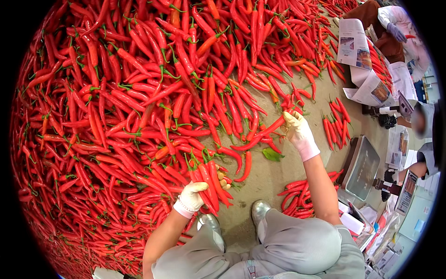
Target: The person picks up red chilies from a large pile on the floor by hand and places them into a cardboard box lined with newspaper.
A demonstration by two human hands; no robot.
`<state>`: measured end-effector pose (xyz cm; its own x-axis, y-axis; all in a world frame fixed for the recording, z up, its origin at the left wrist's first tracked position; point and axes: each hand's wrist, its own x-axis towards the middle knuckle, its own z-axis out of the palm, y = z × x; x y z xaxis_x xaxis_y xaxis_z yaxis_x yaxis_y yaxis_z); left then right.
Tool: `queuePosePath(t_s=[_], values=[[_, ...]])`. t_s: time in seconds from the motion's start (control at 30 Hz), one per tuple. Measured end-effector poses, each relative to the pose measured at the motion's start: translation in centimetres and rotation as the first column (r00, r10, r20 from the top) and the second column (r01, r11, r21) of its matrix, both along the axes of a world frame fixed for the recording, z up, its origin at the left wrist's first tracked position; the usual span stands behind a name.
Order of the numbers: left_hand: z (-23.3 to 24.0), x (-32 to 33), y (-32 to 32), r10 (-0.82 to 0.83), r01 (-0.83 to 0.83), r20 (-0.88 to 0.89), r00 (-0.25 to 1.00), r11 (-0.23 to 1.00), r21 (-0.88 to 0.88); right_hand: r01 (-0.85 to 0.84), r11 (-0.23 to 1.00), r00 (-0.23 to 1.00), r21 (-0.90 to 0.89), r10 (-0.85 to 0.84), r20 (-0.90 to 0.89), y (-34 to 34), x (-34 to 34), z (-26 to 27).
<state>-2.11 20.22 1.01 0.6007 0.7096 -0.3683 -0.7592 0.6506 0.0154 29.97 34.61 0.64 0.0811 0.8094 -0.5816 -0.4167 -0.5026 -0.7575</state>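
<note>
A large heap of red chili peppers (115, 115) covers the floor at the left and top. My left hand (197, 195), in a pale work glove, is closed around a bunch of red chilies (209, 174), their green stems pointing away from me. My right hand (294, 127), gloved as well, pinches one long red chili (263, 134) near one end, above the heap's edge; its curved tip points left. A green leaf (273, 154) lies on the floor just below that hand. Two small groups of chilies lie apart, one on the right (336, 125) and one near my right knee (298, 198).
A platform scale (362, 167) stands on the concrete floor at the right, with its keypad display (406, 191) beyond. Newspaper sheets (355, 45) wrap more chilies at the upper right. A co-worker's gloved hand (396, 33) holds a chili there; another person is at the right rim.
</note>
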Motion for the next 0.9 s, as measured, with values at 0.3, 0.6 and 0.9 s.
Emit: queuePosePath(t_s=[0.3, 0.6, 0.9], values=[[0.2, 0.3, 0.1, 0.019, -0.019, -0.011, 1.0, 1.0, -0.02, -0.006, 0.979, 0.985, 0.204, -0.029, 0.168, 0.8, 0.9, -1.2], [0.2, 0.1, 0.2, 0.041, -0.043, -0.05, 0.998, 0.998, -0.044, 0.065, 0.991, 0.933, 0.119, -0.017, -0.36, 6.0, -5.9, 1.9], [0.0, 0.1, -0.5, 0.053, -0.063, -0.105, 0.993, 0.994, -0.092, 0.033, 0.999, 0.772, 0.001, -0.025, -0.635, 1.1, -1.7, 0.0]])
